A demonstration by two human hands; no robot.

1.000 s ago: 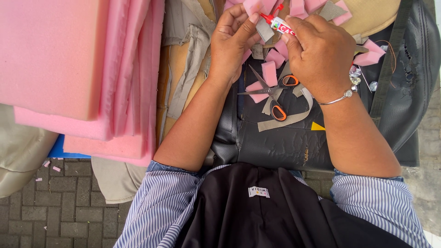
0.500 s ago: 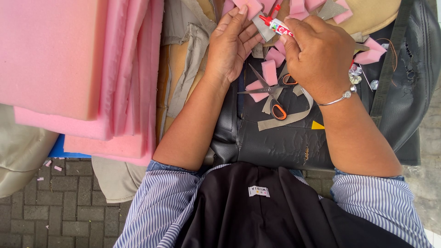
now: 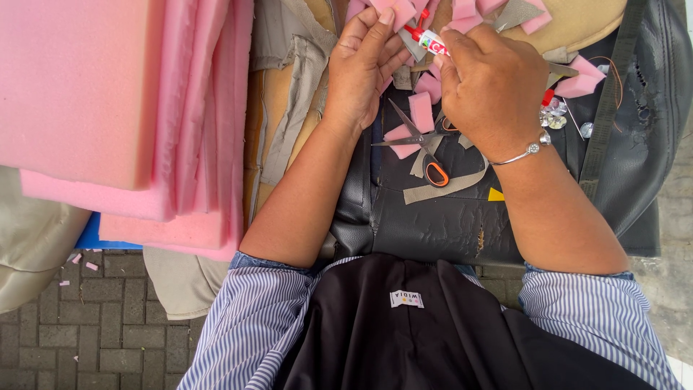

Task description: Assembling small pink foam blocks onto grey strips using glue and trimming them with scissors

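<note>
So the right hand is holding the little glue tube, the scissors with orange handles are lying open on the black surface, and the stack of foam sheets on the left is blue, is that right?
Not quite: the foam sheets are pink, not blue, as the head view shows. The rest holds: the right hand holds the small glue tube, and the orange-handled scissors lie open on the black surface.

The right hand point(image 3: 491, 83) covers most of the small glue tube point(image 3: 427, 40), so only its red-tipped end shows. The pink foam piece point(image 3: 401, 13) at the left hand point(image 3: 364, 68) runs off the top edge (its shape cannot be judged). One handle of the scissors point(image 3: 422, 148) sits hidden under the right wrist.
</note>
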